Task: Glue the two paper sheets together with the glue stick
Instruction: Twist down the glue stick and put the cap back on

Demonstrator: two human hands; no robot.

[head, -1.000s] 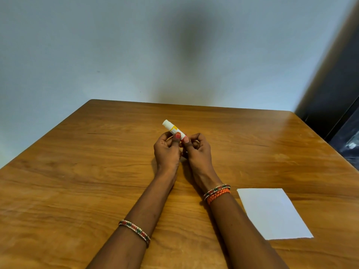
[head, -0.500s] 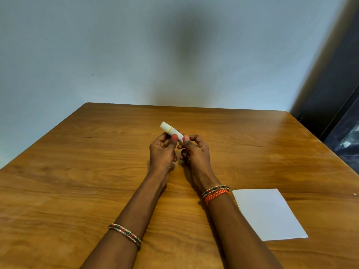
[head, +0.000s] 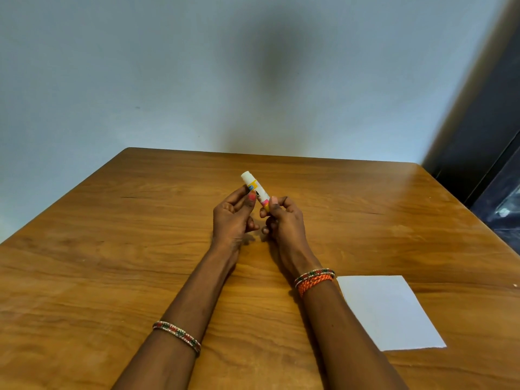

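Note:
A white glue stick [head: 254, 188] with a yellow and pink label is held tilted above the middle of the wooden table [head: 112, 249], its white cap end pointing up and to the left. My left hand [head: 232, 218] pinches its upper part between thumb and fingers. My right hand [head: 282, 220] grips its lower end with curled fingers. A white paper sheet [head: 388, 311] lies flat on the table to the right of my right forearm; I cannot tell whether it is one sheet or two stacked.
A pale blue wall [head: 197, 80] stands just behind the table's far edge. A dark panel or doorway [head: 484, 130] runs along the right side beyond the table's right edge.
Both hands have stayed together on the glue stick, shifting slightly left. My left-hand fingers have loosened a little and more of the stick's label shows. The paper has not moved.

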